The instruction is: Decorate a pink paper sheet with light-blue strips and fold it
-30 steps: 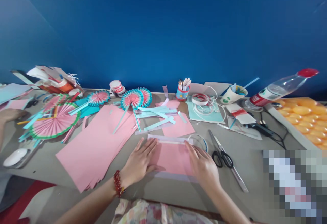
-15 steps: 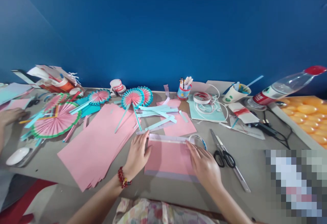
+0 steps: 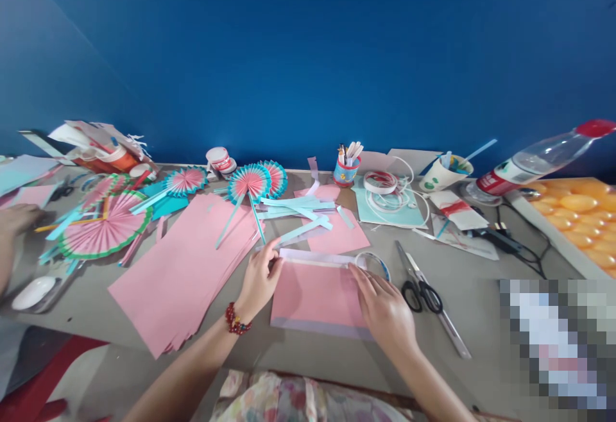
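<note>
A pink sheet of paper [image 3: 315,290] with lilac bands along its far and near edges lies in front of me. A narrow whitish strip [image 3: 312,260] runs along the far band. At the far left corner my left hand [image 3: 260,281] has thumb and forefinger drawn together; what is between them, if anything, is hidden. Stretched fingers of my right hand [image 3: 387,310] rest on the far right part of the sheet. Just beyond that hand lies a roll of tape [image 3: 380,261], partly covered. Scissors [image 3: 421,284] and a silver cutter-like tool [image 3: 452,329] lie to its right.
Left of the sheet is a stack of pink paper [image 3: 183,268] with folded paper fans [image 3: 249,181] beyond. Pale blue strips [image 3: 301,207], a pen cup [image 3: 346,172], coiled white cable [image 3: 385,191] and a bottle [image 3: 524,159] stand farther back. Another person's hand [image 3: 19,217] is far left.
My left thumb and forefinger have come closer together and the hand has lifted slightly at the corner. My right hand stays on the sheet.
</note>
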Demonstrator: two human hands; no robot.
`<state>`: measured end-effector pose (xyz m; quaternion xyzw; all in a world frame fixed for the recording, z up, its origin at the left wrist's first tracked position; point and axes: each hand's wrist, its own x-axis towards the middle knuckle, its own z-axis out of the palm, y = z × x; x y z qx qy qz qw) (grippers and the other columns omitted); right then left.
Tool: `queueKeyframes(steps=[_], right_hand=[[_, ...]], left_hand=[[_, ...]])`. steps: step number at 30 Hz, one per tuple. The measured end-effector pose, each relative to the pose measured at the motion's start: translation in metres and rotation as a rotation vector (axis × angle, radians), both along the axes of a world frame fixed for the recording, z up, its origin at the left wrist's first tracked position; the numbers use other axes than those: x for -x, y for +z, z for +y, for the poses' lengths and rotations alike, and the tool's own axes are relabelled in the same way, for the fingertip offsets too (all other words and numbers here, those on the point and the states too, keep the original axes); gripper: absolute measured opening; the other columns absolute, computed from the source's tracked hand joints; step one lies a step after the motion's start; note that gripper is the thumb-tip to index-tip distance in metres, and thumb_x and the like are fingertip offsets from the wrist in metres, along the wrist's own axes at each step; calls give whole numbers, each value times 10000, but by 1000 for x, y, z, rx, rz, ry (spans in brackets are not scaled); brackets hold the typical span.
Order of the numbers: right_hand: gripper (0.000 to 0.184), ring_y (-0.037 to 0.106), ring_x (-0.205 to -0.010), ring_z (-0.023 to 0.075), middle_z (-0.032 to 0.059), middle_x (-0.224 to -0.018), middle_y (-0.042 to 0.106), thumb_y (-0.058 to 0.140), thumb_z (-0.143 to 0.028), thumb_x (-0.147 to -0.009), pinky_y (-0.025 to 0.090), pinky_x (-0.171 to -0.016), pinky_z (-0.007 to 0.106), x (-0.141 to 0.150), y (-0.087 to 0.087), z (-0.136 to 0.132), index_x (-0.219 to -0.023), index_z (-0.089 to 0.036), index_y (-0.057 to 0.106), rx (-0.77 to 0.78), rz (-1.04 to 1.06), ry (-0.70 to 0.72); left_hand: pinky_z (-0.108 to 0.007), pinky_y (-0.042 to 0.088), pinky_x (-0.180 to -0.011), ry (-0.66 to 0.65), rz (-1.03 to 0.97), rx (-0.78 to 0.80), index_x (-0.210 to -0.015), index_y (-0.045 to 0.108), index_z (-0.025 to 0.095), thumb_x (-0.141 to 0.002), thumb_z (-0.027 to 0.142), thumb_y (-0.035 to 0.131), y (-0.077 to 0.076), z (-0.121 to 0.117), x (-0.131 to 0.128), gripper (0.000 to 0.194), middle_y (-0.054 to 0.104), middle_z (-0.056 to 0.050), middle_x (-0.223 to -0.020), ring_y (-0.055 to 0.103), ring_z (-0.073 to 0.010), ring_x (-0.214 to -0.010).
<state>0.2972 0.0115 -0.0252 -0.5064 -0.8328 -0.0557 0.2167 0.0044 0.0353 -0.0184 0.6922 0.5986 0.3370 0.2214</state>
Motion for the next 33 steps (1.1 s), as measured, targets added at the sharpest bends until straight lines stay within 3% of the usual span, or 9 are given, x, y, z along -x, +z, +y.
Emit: queueKeyframes(steps=[4,13,20,24,28,33], right_hand=[[436,686,-961,231,101,-1089,738,382,-91,-922,511,-819,352,0,1,-1,-1313,-168,559,12,1,-13],[370,709,-901,212,83,-1041,751,413,-155,-965,528,-778,324,-1,9,4,-1290,-167,590,43,50,-18],[351,713,-812,195,64,-965,760,448,-216,-999,519,-755,298,9,44,11,-1332,-195,557,-53,154,-92],[434,704,-812,188,54,-965,750,469,-190,-986,526,-732,289,43,53,15,-1419,-223,471,2,277,63],[423,682,-806,198,64,-953,728,442,-133,-977,528,-717,305,77,41,23,-1391,-218,471,104,269,212],[433,655,-857,235,76,-915,705,464,-92,-946,529,-721,339,94,31,30,-1373,-161,459,54,188,289]], left_hand=[[-330,489,-816,-3,-110,49,-1380,452,213,-977,280,487,4,0,4,410,675,-35,-906,638,-194,-841],[-324,485,-801,10,-155,106,-1374,472,225,-930,248,517,7,-6,3,447,661,-43,-935,618,-204,-877],[-311,467,-760,-39,-184,118,-1360,483,212,-909,225,512,9,-5,-6,453,637,-35,-879,598,-201,-845],[-296,471,-739,-79,-182,122,-1379,454,213,-915,213,497,8,-8,-16,466,629,-10,-833,602,-184,-790],[-323,483,-808,-100,-138,46,-1393,437,224,-916,192,494,4,-12,-20,481,653,-13,-863,615,-189,-825],[-349,491,-858,-105,-133,21,-1419,411,238,-898,138,481,4,-15,-20,535,688,-23,-929,625,-202,-885]])
